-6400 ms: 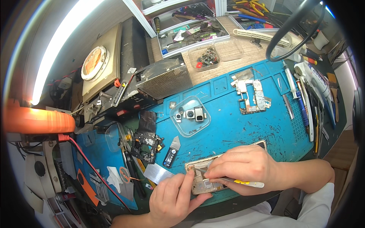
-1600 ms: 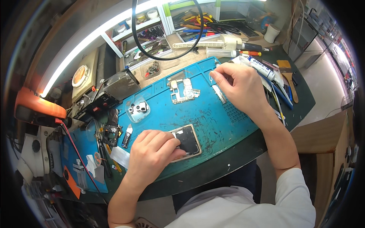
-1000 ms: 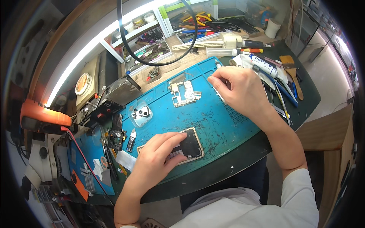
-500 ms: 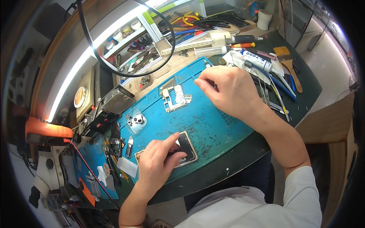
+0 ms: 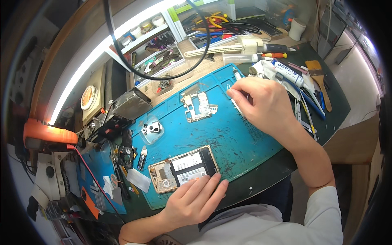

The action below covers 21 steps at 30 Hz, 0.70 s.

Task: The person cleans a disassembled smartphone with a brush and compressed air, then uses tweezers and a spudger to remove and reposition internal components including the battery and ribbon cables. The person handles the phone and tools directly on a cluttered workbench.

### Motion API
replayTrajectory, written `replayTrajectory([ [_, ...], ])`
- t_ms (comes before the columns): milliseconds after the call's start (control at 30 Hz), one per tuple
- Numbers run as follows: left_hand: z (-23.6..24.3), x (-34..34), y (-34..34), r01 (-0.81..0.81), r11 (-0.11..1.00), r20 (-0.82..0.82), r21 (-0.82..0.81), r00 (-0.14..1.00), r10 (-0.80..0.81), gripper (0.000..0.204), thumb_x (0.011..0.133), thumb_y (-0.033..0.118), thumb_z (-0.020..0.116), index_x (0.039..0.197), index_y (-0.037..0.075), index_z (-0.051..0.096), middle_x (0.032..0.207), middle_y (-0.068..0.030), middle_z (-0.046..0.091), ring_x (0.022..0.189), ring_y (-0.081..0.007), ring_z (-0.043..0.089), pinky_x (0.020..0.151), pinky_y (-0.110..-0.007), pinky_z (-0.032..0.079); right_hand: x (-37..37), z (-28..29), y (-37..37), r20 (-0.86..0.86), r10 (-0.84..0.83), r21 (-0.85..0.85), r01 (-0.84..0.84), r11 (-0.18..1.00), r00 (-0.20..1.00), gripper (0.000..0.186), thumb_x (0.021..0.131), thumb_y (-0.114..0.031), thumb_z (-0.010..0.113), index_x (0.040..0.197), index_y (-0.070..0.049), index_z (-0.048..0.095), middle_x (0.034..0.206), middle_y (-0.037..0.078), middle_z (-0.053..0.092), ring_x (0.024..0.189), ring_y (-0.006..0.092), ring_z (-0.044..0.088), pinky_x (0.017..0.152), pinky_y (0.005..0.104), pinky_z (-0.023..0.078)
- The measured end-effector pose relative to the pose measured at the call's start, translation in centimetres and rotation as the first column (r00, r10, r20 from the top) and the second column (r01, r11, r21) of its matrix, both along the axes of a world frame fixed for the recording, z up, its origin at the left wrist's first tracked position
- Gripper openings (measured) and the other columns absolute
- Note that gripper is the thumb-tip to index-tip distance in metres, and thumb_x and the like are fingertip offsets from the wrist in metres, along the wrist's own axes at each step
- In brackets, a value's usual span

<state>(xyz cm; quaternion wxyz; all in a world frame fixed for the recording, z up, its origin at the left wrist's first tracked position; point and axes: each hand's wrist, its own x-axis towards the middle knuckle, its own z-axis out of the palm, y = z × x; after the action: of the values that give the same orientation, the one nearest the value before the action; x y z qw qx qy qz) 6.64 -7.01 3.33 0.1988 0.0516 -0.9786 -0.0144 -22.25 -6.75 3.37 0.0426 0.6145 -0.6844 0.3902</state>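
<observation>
An opened phone body [image 5: 167,173] with a gold-coloured frame lies on the blue work mat [image 5: 179,141], its battery [image 5: 190,162] exposed. My left hand [image 5: 195,200] rests at the phone's near right edge, fingers stretched out and nothing held. Above the mat's right part, my right hand [image 5: 263,102] is closed in a pinch. Beside its fingertips shows a thin pale piece [image 5: 234,105], but what the pinch holds is mostly hidden. A phone circuit board [image 5: 199,108] lies farther back, left of my right hand.
A small clear dish [image 5: 152,130] holding camera parts stands left of the board. At the right lie a glue tube [image 5: 288,72], a brush [image 5: 318,83] and several tools. An orange device [image 5: 51,134] stands at the left. A black cable loop [image 5: 163,77] hangs above the bench.
My left hand has moved right and toward me, uncovering the phone's battery. My right hand is still pinched, and a pale piece now shows at its fingertips. The view has shifted slightly.
</observation>
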Motion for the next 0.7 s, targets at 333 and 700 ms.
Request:
replayTrajectory([
  [333, -0.7, 0.0, 0.2, -0.022, 0.999, -0.025, 0.033, 0.999, 0.023, 0.026, 0.093, 0.017, 0.076, 0.117, 0.007, 0.077, 0.114, -0.0085, 0.077, 0.108, -0.0238, 0.074, 0.091, -0.035, 0.06, 0.3, 0.2, -0.1, 0.07, 0.0, 0.072, -0.005, 0.997, 0.998, 0.015, 0.095, -0.017, 0.076, 0.088, -0.005, 0.074, 0.076, 0.011, 0.07, 0.066, 0.0297, 0.067, 0.061, 0.0388, 0.051],
  [700, -0.8, 0.1, 0.0, 0.009, 0.997, -0.017, 0.08, 1.0, -0.008, 0.026, 0.091, 0.015, 0.075, 0.115, 0.008, 0.078, 0.115, -0.0107, 0.075, 0.114, -0.0276, 0.073, 0.096, -0.039, 0.06, -1.5, 2.4, 0.2, 0.107, -0.165, 0.087, 0.156, 0.984, 0.98, 0.017, 0.101, -0.017, 0.071, 0.102, -0.002, 0.078, 0.081, 0.014, 0.073, 0.068, 0.0241, 0.071, 0.063, 0.0358, 0.052],
])
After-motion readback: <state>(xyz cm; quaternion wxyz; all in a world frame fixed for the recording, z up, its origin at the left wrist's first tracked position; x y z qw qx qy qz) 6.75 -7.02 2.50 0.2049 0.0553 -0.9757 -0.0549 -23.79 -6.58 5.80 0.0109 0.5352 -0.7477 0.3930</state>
